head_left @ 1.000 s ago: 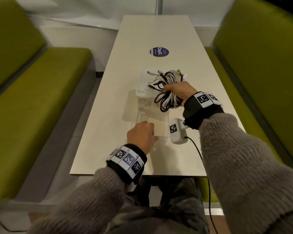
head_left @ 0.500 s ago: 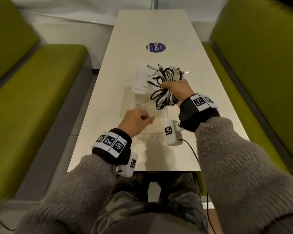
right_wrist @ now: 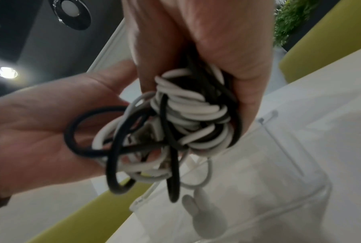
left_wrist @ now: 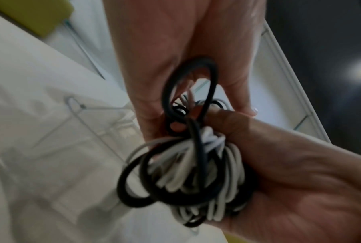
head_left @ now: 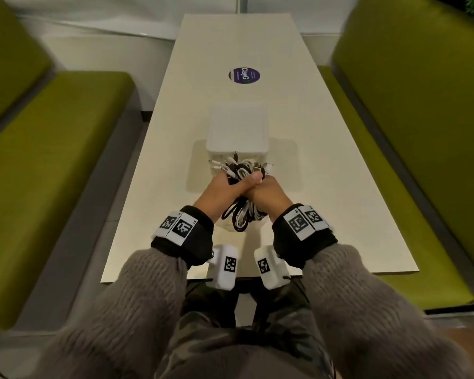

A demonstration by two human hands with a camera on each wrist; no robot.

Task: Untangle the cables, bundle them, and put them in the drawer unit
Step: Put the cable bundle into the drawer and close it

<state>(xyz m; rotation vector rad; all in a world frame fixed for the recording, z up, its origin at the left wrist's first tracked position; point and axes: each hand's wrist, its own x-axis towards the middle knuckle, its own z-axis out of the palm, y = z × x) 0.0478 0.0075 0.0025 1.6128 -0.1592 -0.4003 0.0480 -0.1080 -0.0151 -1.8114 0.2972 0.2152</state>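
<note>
While both palms clamp it from either side, I hold one coiled bundle of black and white cables point(head_left: 241, 187): left hand point(head_left: 219, 191) and right hand point(head_left: 268, 194) curled tight to stop loops springing, just before the translucent drawer unit point(head_left: 237, 129).

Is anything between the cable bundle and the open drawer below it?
Nothing visible. Both the left hand and right hand grip the cable bundle just above the pulled-out clear drawer of the drawer unit, with only air beneath the hanging loops.
</note>
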